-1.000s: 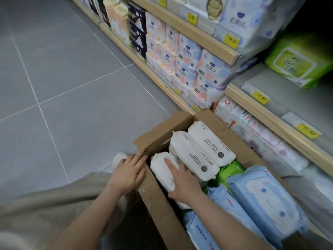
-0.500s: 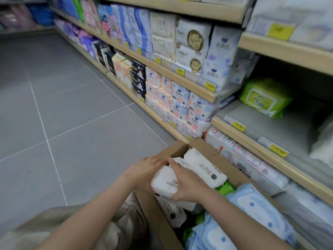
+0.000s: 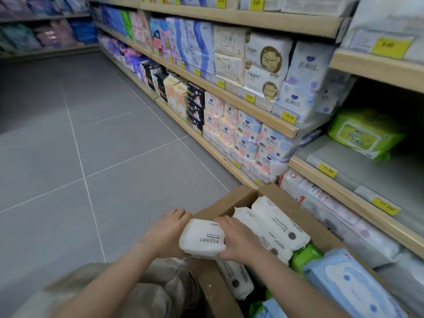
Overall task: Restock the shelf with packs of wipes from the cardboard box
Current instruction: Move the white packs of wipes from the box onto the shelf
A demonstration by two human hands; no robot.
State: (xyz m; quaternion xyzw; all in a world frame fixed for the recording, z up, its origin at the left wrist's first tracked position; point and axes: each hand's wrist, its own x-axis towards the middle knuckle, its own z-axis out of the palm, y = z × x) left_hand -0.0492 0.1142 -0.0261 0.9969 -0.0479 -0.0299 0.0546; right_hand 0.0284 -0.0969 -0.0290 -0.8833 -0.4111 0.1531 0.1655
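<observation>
Lower centre of frame: we see both hands clamped on one white wipes pack (image 3: 202, 241), left hand (image 3: 166, 235) at its left end, right hand (image 3: 238, 241) at its right (fingers curled over), above the cardboard box (image 3: 319, 228) rim. Shelf (image 3: 358, 205) at right.

Grey tiled floor (image 3: 114, 171) with pale grout lines, bearing an open cardboard box (image 3: 207, 288) just beside wooden shelving. Middle shelf (image 3: 358, 180) grey-topped, mostly bare, carrying one green pack of wipes (image 3: 364, 133) and yellow price tags (image 3: 327, 170) along its front edge.
</observation>
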